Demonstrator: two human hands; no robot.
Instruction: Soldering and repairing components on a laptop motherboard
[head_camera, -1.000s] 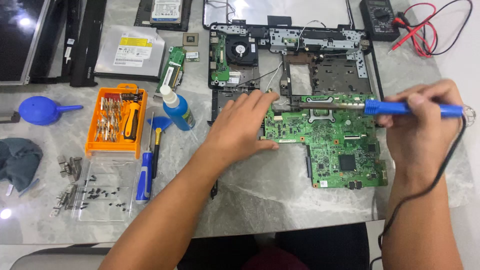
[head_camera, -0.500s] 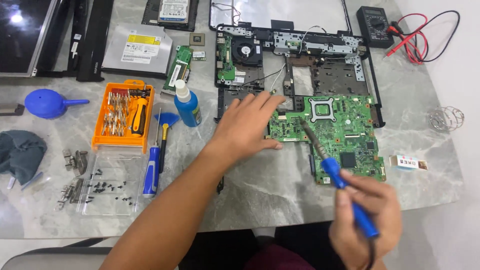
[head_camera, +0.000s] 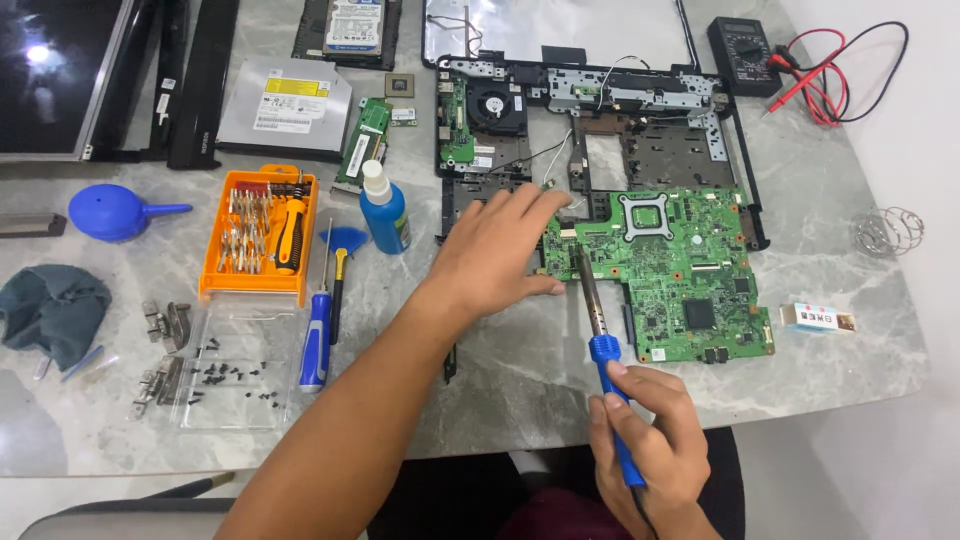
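Marble table (head_camera: 520, 390) mid-frame: left hand (head_camera: 500, 255) is pressing flat on the green motherboard (head_camera: 680, 275), right hand (head_camera: 650, 450) is gripping the soldering iron (head_camera: 600, 340), tip needing steady contact.

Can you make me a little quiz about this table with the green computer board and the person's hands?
1. True or false: the left hand lies flat on the left edge of the green circuit board.
2. What does the right hand hold? A) a blue-handled soldering iron B) the blue bottle C) the blue-handled screwdriver
3. Fill in: the orange case of screwdriver bits sits to the ___ of the blue bottle in the picture.

Key: 1 true; 2 A; 3 left
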